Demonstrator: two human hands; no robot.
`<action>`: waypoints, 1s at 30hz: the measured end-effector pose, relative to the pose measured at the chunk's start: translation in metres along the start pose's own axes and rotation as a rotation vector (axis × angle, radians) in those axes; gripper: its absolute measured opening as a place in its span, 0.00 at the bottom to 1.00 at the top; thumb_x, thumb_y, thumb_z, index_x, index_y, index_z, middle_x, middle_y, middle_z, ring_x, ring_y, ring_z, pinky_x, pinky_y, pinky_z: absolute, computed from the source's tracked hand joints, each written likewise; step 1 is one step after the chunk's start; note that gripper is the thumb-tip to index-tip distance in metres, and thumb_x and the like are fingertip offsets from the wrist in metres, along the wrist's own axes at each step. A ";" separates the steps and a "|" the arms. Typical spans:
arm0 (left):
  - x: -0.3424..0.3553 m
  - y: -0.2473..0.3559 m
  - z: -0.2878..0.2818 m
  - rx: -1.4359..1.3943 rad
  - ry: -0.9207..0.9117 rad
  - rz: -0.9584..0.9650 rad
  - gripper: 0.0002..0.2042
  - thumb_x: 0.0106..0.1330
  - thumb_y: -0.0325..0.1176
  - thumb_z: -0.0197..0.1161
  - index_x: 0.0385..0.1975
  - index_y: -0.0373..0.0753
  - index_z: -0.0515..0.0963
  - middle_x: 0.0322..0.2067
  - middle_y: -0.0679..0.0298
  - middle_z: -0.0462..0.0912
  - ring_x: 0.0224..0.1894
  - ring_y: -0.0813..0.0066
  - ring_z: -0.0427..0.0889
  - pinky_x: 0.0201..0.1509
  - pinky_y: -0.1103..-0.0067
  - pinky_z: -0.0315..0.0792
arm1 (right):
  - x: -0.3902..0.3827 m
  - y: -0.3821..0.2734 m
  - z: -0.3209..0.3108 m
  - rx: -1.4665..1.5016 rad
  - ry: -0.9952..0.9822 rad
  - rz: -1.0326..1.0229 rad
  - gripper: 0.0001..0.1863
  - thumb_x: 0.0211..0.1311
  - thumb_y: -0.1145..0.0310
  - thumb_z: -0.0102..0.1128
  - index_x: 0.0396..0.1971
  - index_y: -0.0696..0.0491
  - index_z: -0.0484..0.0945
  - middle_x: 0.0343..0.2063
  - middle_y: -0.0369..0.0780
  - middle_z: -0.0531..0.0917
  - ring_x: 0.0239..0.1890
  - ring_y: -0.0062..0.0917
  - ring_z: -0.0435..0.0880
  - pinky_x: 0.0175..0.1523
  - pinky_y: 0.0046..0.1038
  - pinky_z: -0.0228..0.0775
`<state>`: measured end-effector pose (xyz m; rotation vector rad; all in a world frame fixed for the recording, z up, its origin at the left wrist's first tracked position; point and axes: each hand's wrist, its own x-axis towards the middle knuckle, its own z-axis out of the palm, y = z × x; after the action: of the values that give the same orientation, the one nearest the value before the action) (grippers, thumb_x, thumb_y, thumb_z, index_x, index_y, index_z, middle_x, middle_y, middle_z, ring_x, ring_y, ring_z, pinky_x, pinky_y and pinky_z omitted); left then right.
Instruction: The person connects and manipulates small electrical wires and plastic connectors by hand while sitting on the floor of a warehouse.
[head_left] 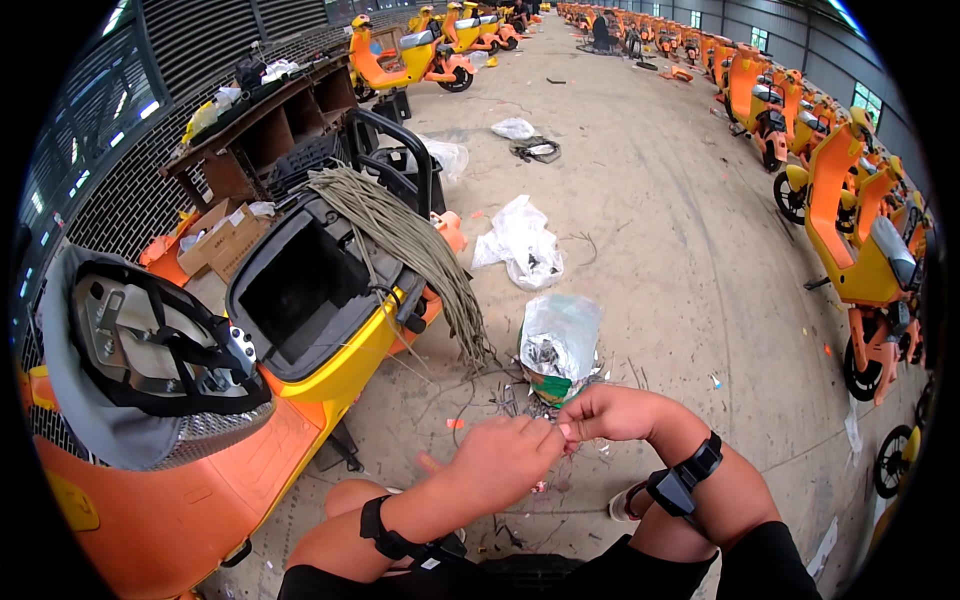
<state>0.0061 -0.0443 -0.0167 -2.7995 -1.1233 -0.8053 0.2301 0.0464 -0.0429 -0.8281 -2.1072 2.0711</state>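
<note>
My left hand [506,458] and my right hand [607,412] meet fingertip to fingertip above the floor. Both are closed in a pinch. What lies between the fingers is too small and covered to make out. Just beyond them stands an open plastic sack [562,330], whitish with a green lower part and dark and silvery bits inside. Thin wire scraps [508,400] litter the ground around its base. To the left, a long bundle of grey-brown cables [425,245] hangs over the open storage box [300,285] of a yellow and orange scooter [345,392].
A grey bag [65,350] with metal parts sits on the scooter at left. White plastic bags [522,245] and a black cable coil [537,150] lie on the floor ahead. Rows of scooters [850,235] line the right side. A cluttered brown shelf [270,125] stands at the far left.
</note>
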 end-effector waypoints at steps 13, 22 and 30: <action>-0.002 -0.024 0.004 -0.902 -0.106 -0.955 0.08 0.69 0.33 0.61 0.35 0.35 0.81 0.24 0.71 0.79 0.24 0.85 0.72 0.27 0.82 0.66 | 0.006 -0.014 0.026 -0.852 0.549 -0.558 0.15 0.57 0.64 0.73 0.43 0.49 0.81 0.37 0.37 0.83 0.43 0.34 0.82 0.55 0.35 0.68; 0.004 -0.027 -0.001 -1.504 -0.157 -1.254 0.04 0.69 0.29 0.58 0.34 0.37 0.79 0.21 0.77 0.67 0.19 0.89 0.59 0.22 0.84 0.52 | 0.007 -0.014 0.022 -0.908 0.665 -0.654 0.08 0.59 0.67 0.70 0.37 0.48 0.82 0.33 0.34 0.83 0.41 0.32 0.82 0.51 0.34 0.69; -0.003 -0.021 0.010 -1.036 -0.076 -0.943 0.06 0.69 0.33 0.60 0.34 0.37 0.79 0.23 0.70 0.76 0.21 0.82 0.71 0.24 0.79 0.65 | 0.006 -0.017 0.022 -0.847 0.630 -0.619 0.06 0.61 0.67 0.69 0.36 0.49 0.83 0.31 0.36 0.83 0.39 0.33 0.82 0.50 0.34 0.70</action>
<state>-0.0046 -0.0287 -0.0307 -2.7766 -2.7697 -1.7457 0.2106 0.0295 -0.0304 -0.6177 -2.3568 0.4961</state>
